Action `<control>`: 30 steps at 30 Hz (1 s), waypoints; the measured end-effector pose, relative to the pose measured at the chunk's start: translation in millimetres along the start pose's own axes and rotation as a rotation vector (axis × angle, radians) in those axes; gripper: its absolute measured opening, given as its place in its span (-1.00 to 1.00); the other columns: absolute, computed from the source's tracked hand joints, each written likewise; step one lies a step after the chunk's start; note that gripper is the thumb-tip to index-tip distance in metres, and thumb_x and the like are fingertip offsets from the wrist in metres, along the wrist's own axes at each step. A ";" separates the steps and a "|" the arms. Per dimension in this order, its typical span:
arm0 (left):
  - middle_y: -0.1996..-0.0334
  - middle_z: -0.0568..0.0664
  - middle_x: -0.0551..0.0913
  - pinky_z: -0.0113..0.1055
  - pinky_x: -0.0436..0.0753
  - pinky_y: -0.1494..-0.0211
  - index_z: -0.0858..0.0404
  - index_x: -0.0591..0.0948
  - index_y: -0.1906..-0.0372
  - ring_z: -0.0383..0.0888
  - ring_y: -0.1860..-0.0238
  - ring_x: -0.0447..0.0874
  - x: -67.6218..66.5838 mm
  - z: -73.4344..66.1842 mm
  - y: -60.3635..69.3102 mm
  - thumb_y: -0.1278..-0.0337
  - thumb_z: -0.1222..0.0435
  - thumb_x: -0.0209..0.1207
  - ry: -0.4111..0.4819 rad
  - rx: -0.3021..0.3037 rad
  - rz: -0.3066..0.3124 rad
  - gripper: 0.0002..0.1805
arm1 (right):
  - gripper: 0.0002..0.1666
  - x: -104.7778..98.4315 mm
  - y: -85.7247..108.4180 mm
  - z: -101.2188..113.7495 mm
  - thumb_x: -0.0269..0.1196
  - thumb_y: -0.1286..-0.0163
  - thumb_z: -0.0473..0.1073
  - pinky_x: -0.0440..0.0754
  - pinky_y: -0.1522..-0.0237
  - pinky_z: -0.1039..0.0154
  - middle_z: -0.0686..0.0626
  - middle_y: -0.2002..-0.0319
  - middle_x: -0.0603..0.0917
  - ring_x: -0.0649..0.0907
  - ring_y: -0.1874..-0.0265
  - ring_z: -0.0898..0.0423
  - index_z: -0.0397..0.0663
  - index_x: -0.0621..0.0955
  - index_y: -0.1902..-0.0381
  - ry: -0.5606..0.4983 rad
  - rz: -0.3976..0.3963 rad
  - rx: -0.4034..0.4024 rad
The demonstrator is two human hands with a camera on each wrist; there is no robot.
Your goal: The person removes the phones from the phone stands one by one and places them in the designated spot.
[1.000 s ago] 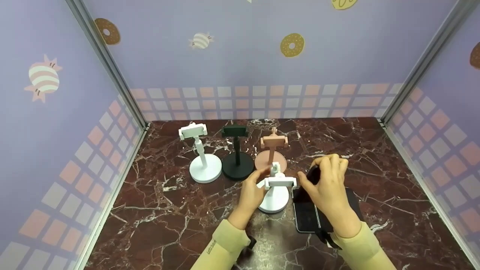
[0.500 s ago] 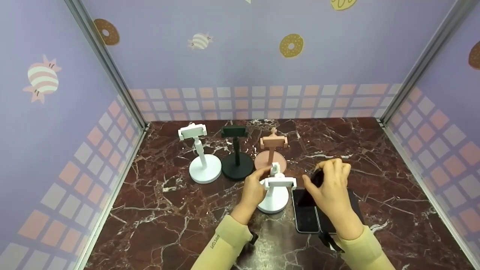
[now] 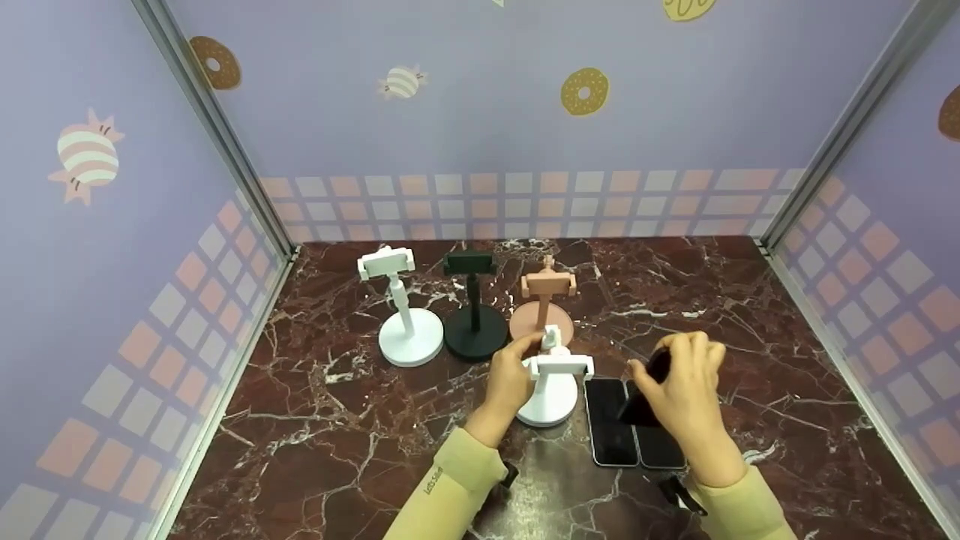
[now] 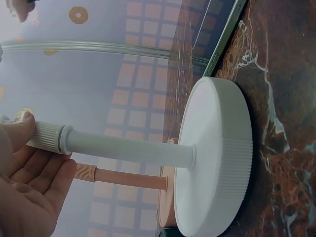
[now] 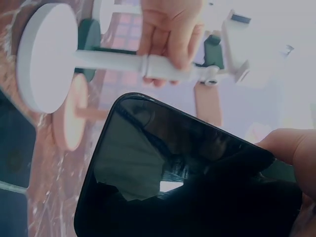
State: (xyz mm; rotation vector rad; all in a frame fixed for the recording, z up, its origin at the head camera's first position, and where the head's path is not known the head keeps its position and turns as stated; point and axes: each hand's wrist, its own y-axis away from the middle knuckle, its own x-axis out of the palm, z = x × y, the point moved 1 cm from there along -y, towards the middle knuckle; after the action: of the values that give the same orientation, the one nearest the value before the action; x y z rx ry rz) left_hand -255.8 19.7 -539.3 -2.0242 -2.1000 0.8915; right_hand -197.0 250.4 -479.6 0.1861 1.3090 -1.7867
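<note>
My left hand [image 3: 506, 386] grips the post of the nearest white phone stand [image 3: 561, 365]. In the left wrist view its thumb and fingers lie round the ribbed collar above the white round base [image 4: 217, 158]. A black smartphone [image 5: 187, 173] is pinched in my right hand [image 3: 688, 397], its glossy screen facing the right wrist camera. That phone is tilted, held to the right of the stand and apart from its clamp. Below it two dark phones, a left one [image 3: 613, 439] and a right one [image 3: 661, 451], lie side by side on the table, the right one partly hidden.
Behind stand three more phone stands: a white one [image 3: 411, 337], a black one [image 3: 475, 330] and a pinkish-tan one [image 3: 547, 283]. The tan base is close behind the gripped stand. Patterned lilac panels [image 3: 480, 135] enclose the dark red marbled table [image 3: 322, 450] at the back and sides.
My right hand has moved right and nearer to me with the phone, away from the white stand. More of the two lying phones shows. My left hand has stayed on the post.
</note>
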 end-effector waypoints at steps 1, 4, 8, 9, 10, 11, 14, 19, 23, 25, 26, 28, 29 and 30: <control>0.10 0.29 0.79 -0.17 0.77 -0.04 0.47 0.71 -0.02 0.18 0.09 0.81 0.2 -0.1 0.0 -0.11 0.61 0.28 -0.004 0.007 -0.003 -0.66 | -0.48 -0.9 1.1 -3.0 0.56 -0.01 -0.38 0.22 0.40 0.15 -0.26 0.26 0.37 0.25 0.20 -0.18 -0.28 0.44 0.21 0.009 0.002 0.006; 0.11 0.28 0.80 -0.18 0.78 -0.03 0.46 0.71 -0.02 0.15 0.09 0.82 0.7 -0.8 0.0 -0.15 0.59 0.29 -0.010 0.012 -0.009 -0.70 | -0.49 -4.2 3.6 -11.6 0.55 -0.04 -0.36 0.25 0.46 0.14 -0.28 0.24 0.38 0.26 0.20 -0.21 -0.29 0.44 0.20 0.032 0.015 0.034; 0.11 0.27 0.80 -0.19 0.78 -0.03 0.47 0.71 -0.01 0.11 0.10 0.82 2.0 0.1 0.0 -0.20 0.57 0.28 -0.010 0.017 -0.011 -0.73 | -0.52 -9.4 5.4 -22.1 0.53 -0.08 -0.35 0.30 0.48 0.05 -0.30 0.20 0.39 0.27 0.16 -0.25 -0.29 0.45 0.18 0.059 0.038 0.085; 0.11 0.28 0.80 -0.19 0.78 -0.03 0.47 0.71 -0.01 0.11 0.10 0.83 2.4 0.6 -0.1 -0.21 0.58 0.27 -0.008 0.021 -0.013 -0.73 | -0.52 -10.7 5.8 -24.6 0.52 -0.09 -0.35 0.32 0.47 0.01 -0.30 0.19 0.40 0.28 0.15 -0.26 -0.29 0.45 0.18 0.064 0.043 0.098; 0.11 0.28 0.80 -0.19 0.78 -0.03 0.48 0.71 -0.01 0.10 0.10 0.83 2.7 0.9 -0.1 -0.21 0.59 0.26 -0.009 0.024 -0.014 -0.73 | -0.52 -12.0 6.3 -27.0 0.52 -0.09 -0.34 0.34 0.46 -0.03 -0.31 0.19 0.40 0.28 0.13 -0.28 -0.29 0.46 0.17 0.071 0.046 0.109; 0.11 0.28 0.80 -0.18 0.78 -0.02 0.49 0.71 -0.01 0.11 0.10 0.83 2.8 0.7 -0.2 -0.21 0.59 0.25 -0.011 0.031 -0.015 -0.73 | -0.52 -13.3 6.7 -29.4 0.52 -0.10 -0.34 0.36 0.45 -0.08 -0.32 0.18 0.40 0.29 0.12 -0.29 -0.29 0.46 0.17 0.077 0.051 0.120; 0.12 0.29 0.80 -0.16 0.79 -0.02 0.50 0.71 -0.01 0.12 0.10 0.83 2.9 -0.8 -1.4 -0.18 0.63 0.23 -0.019 0.053 -0.024 -0.71 | -0.52 -16.9 8.0 -36.2 0.51 -0.13 -0.32 0.42 0.42 -0.22 -0.33 0.15 0.41 0.29 0.07 -0.33 -0.29 0.45 0.14 0.095 0.075 0.160; 0.12 0.30 0.80 -0.11 0.78 -0.02 0.51 0.70 -0.01 0.11 0.11 0.83 2.9 -8.3 -6.4 -0.14 0.62 0.25 -0.017 0.092 -0.026 -0.69 | -0.54 -21.2 8.1 -48.4 0.47 -0.20 -0.27 0.45 0.36 -0.35 -0.34 0.10 0.39 0.27 -0.01 -0.36 -0.29 0.44 0.10 0.134 0.153 0.246; 0.12 0.32 0.80 -0.05 0.78 -0.03 0.51 0.70 -0.02 0.15 0.11 0.83 4.5 -15.2 -11.1 -0.12 0.62 0.27 -0.010 0.105 -0.026 -0.68 | -0.54 -23.8 8.7 -59.7 0.42 -0.27 -0.22 0.44 0.32 -0.38 -0.36 0.06 0.37 0.24 -0.04 -0.39 -0.31 0.43 0.05 0.162 0.221 0.300; 0.12 0.31 0.80 -0.06 0.78 -0.04 0.51 0.70 -0.02 0.15 0.09 0.83 5.3 -19.2 -13.2 -0.08 0.63 0.28 -0.020 0.105 -0.032 -0.65 | -0.54 -25.0 9.2 -64.9 0.40 -0.29 -0.20 0.42 0.31 -0.39 -0.38 0.05 0.36 0.23 -0.04 -0.39 -0.31 0.42 0.04 0.172 0.249 0.321; 0.13 0.30 0.81 -0.08 0.78 -0.04 0.50 0.70 -0.02 0.15 0.09 0.83 5.8 -21.1 -14.2 -0.05 0.65 0.28 -0.027 0.106 -0.037 -0.64 | -0.53 -25.4 9.4 -67.4 0.40 -0.29 -0.20 0.42 0.30 -0.39 -0.38 0.05 0.36 0.22 -0.04 -0.39 -0.32 0.42 0.03 0.174 0.260 0.331; 0.12 0.27 0.81 -0.14 0.78 -0.04 0.48 0.71 -0.02 0.10 0.09 0.84 7.4 -24.3 -16.6 -0.02 0.65 0.28 -0.062 0.115 -0.048 -0.62 | -0.53 -26.2 9.6 -72.4 0.39 -0.30 -0.19 0.41 0.30 -0.39 -0.40 0.04 0.36 0.22 -0.04 -0.40 -0.33 0.43 0.02 0.182 0.280 0.348; 0.11 0.26 0.81 -0.19 0.78 -0.05 0.47 0.71 -0.02 0.08 0.08 0.84 8.5 -26.1 -18.0 0.00 0.64 0.29 -0.070 0.119 -0.050 -0.61 | -0.53 -26.5 9.6 -74.8 0.38 -0.30 -0.19 0.41 0.29 -0.41 -0.41 0.03 0.36 0.21 -0.05 -0.41 -0.33 0.43 0.01 0.185 0.290 0.359; 0.11 0.27 0.81 -0.20 0.78 -0.06 0.48 0.71 -0.02 0.08 0.07 0.84 10.1 -27.6 -19.6 -0.01 0.64 0.28 -0.068 0.124 -0.048 -0.62 | -0.53 -26.6 9.6 -77.4 0.37 -0.31 -0.18 0.40 0.28 -0.42 -0.41 0.02 0.36 0.21 -0.06 -0.41 -0.34 0.43 0.00 0.189 0.299 0.369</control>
State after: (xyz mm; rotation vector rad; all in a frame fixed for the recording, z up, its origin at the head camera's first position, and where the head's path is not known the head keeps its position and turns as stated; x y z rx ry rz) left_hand -261.9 39.5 -510.7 -1.9007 -2.0614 1.0679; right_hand -202.1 328.8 -504.3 0.7320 1.0026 -1.7640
